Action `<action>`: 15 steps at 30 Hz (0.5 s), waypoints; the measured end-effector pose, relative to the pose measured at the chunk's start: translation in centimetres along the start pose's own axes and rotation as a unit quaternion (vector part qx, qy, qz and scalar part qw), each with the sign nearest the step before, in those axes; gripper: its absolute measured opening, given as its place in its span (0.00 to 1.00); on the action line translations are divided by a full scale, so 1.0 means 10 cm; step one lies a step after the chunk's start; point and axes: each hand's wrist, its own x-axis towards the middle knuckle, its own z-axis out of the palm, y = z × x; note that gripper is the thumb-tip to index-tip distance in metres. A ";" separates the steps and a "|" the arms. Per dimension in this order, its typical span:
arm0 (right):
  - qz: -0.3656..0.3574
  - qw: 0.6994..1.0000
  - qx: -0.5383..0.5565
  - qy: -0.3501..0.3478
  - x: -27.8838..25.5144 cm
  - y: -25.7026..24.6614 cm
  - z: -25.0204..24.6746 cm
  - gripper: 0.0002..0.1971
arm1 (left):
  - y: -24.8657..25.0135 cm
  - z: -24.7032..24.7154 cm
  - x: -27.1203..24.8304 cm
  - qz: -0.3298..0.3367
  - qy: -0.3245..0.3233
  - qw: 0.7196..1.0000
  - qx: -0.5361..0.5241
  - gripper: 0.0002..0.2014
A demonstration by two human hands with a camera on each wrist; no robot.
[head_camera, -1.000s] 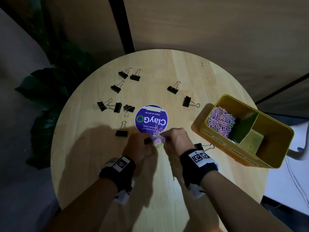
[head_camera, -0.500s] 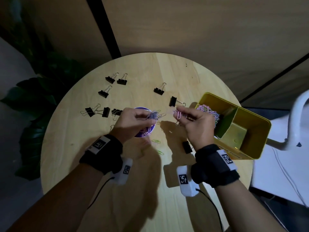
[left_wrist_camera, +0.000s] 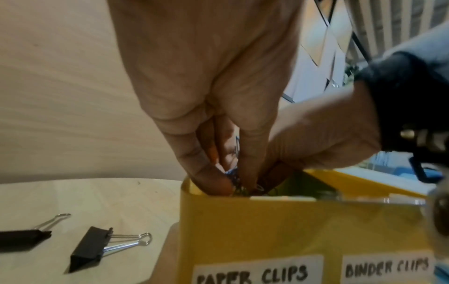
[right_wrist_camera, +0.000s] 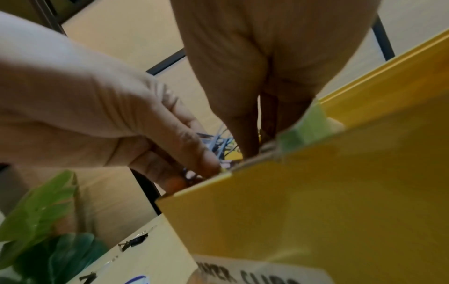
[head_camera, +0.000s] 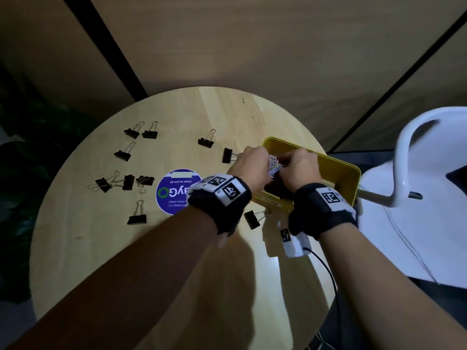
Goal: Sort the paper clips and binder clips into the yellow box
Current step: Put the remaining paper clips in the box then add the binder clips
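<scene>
The yellow box (head_camera: 336,169) stands at the table's right edge; its front wall (left_wrist_camera: 267,230) bears the labels PAPER CLIPS and BINDER CLIPS. Both hands reach into the left compartment. My left hand (head_camera: 267,160) points its bunched fingers down and pinches a tangle of coloured paper clips (head_camera: 274,164) just inside the rim (left_wrist_camera: 233,178). My right hand (head_camera: 285,163) meets it from the right, fingers pinched on the same bunch (right_wrist_camera: 218,143); its fingertips (right_wrist_camera: 245,146) dip behind the box wall (right_wrist_camera: 316,192). Several black binder clips lie on the table, one (head_camera: 228,155) just left of the box, another (head_camera: 252,219) in front.
The round wooden table (head_camera: 101,248) carries a blue round sticker (head_camera: 174,193) at its middle, with binder clips (head_camera: 122,155) scattered to its left and behind. A white chair (head_camera: 417,198) stands to the right. Dark plant leaves (head_camera: 20,173) lie beyond the left edge.
Both hands lifted the paper clips from the table near the sticker and carried them right; they are now down inside the box's left compartment.
</scene>
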 end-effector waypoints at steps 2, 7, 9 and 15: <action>-0.002 0.999 -0.018 -0.034 0.03 0.00 0.01 0.16 | -0.03 0.02 0.03 0.006 -0.019 1.000 0.011 0.17; -0.024 0.997 -0.015 -0.067 0.00 -0.07 -0.07 0.26 | -0.24 -0.08 0.02 0.049 -0.039 0.997 -0.043 0.17; -0.047 0.998 -0.012 -0.042 -0.09 -0.17 -0.10 0.30 | -0.32 -0.19 -0.04 0.070 -0.007 0.992 -0.100 0.12; -0.240 0.970 0.050 0.003 -0.53 -0.52 0.12 0.20 | -1.10 -0.36 -0.07 0.006 0.066 0.988 -0.136 0.09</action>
